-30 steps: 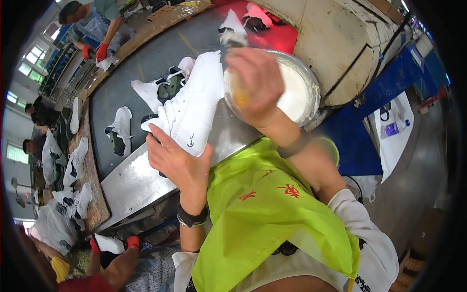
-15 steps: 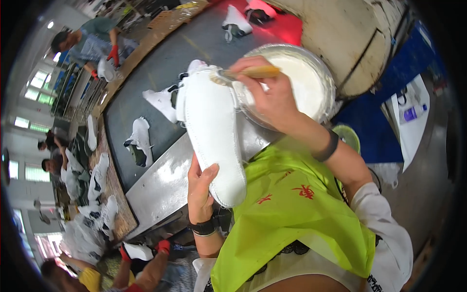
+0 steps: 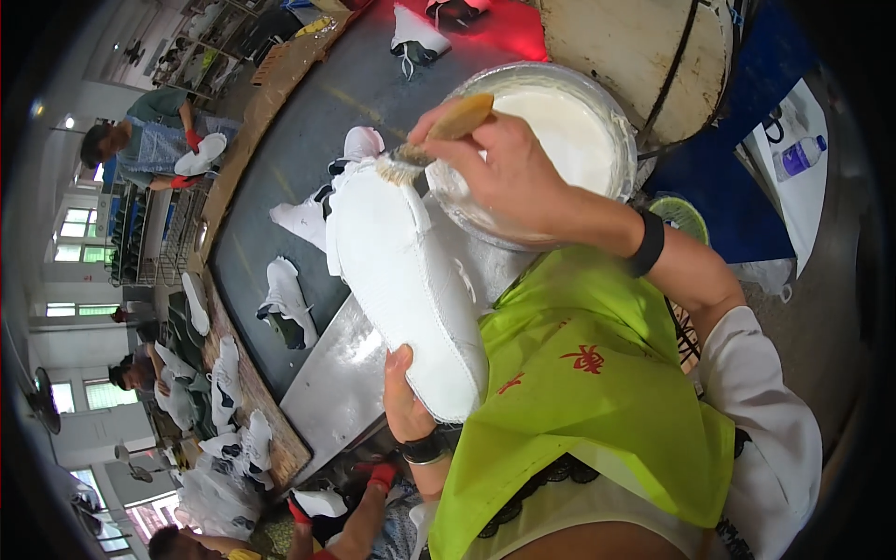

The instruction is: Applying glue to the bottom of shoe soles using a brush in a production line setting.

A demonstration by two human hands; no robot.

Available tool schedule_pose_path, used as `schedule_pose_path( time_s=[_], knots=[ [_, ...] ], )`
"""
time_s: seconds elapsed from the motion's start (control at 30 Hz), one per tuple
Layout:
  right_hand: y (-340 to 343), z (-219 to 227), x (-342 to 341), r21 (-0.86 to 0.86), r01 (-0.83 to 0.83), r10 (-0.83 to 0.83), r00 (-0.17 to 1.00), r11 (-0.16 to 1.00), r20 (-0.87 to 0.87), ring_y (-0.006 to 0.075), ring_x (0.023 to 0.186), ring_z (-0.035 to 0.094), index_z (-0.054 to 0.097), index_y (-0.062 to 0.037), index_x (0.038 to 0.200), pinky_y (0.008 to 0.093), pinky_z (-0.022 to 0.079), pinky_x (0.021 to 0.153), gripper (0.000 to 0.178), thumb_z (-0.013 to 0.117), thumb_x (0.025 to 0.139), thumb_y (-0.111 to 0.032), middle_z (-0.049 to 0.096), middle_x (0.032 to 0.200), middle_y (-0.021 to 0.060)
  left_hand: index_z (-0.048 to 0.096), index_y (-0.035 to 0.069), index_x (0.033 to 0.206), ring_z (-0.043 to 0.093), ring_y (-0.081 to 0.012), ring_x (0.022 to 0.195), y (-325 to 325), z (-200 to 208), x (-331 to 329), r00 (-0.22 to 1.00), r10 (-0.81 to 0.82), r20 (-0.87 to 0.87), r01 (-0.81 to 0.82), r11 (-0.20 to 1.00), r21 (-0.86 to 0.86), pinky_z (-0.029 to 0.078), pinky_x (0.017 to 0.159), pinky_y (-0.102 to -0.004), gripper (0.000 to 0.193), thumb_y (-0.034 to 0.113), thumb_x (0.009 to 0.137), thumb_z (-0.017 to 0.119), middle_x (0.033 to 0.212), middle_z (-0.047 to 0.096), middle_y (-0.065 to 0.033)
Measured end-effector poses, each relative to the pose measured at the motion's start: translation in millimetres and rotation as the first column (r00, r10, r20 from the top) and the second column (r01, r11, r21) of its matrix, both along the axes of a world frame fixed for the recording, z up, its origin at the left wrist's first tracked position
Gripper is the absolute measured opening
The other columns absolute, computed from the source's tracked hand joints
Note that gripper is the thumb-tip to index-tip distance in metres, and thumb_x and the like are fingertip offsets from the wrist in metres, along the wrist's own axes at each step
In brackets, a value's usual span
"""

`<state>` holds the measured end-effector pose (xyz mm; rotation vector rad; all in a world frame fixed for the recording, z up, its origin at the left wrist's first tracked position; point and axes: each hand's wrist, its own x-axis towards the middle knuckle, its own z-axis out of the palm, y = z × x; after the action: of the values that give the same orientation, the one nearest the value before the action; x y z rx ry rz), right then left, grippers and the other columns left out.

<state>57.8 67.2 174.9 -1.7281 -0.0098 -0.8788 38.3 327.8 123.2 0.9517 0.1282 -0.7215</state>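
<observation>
A white shoe (image 3: 397, 271), underside up and edged with stitching, hangs tilted in front of me. My left hand (image 3: 408, 403) grips its near end from below, the thumb along its side and the other fingers hidden beneath. Between the fingers of my right hand (image 3: 504, 173) is a brush with a wooden handle (image 3: 465, 118). Its pale bristles (image 3: 401, 167) press on the far end of the shoe. Right behind that hand stands a metal bowl (image 3: 627, 140) holding a thick white liquid (image 3: 558, 131).
Several white shoes, one of them a white and dark shoe (image 3: 286, 301), lie on the dark belt (image 3: 345, 103). A metal ledge (image 3: 341, 373) borders it. A large crusted drum (image 3: 635, 56) stands beyond the bowl. Across the belt, a co-worker's red glove (image 3: 193, 140) holds a shoe.
The brush handle has swung from lying nearly level to pointing up and away, its bristles a little further left on the shoe. The shoe's near end has shifted right and down in view.
</observation>
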Motion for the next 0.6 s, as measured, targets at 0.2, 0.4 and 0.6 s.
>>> schedule_pose_path(
  time_s=[0.2,0.4,0.6],
  knots=[
    [28,-36,-21,-0.042,0.016,-0.006,0.974,0.999,0.225,0.0294,0.089,0.062,0.059,-0.0028,0.091,0.0343,0.051,0.079,0.006,0.059,0.087,0.000,0.063,0.097,0.0124,0.044,-0.007,0.130,0.060,-0.0295,0.107,-17,7,21,0.999,-0.007,-0.044,0.006,1.000,-0.021,0.050,0.092,-0.0391,0.055,0.031,0.091,0.052,0.121,0.058,-0.0199],
    [-27,-5,-12,0.088,0.129,-0.130,0.992,0.988,-0.001,0.0197,0.088,0.061,0.057,-0.0001,0.104,0.0294,0.049,0.077,0.013,0.057,0.092,-0.003,0.061,0.102,0.0104,0.045,-0.007,0.126,0.056,-0.0265,0.117,-62,31,136,0.938,-0.195,0.286,0.073,0.919,0.387,0.047,0.098,-0.0393,0.041,0.021,0.096,0.045,0.130,0.053,-0.0189],
    [-77,-32,-17,0.242,0.337,-0.292,0.934,0.910,-0.205,0.0132,0.093,0.055,0.057,0.0045,0.102,0.0247,0.045,0.081,0.011,0.050,0.093,0.005,0.058,0.103,0.0076,0.050,-0.003,0.126,0.063,-0.0268,0.102,-233,28,314,0.819,-0.455,0.350,0.347,0.878,0.330,0.050,0.091,-0.0391,0.049,0.027,0.089,0.062,0.115,0.062,-0.0152]
  ],
)
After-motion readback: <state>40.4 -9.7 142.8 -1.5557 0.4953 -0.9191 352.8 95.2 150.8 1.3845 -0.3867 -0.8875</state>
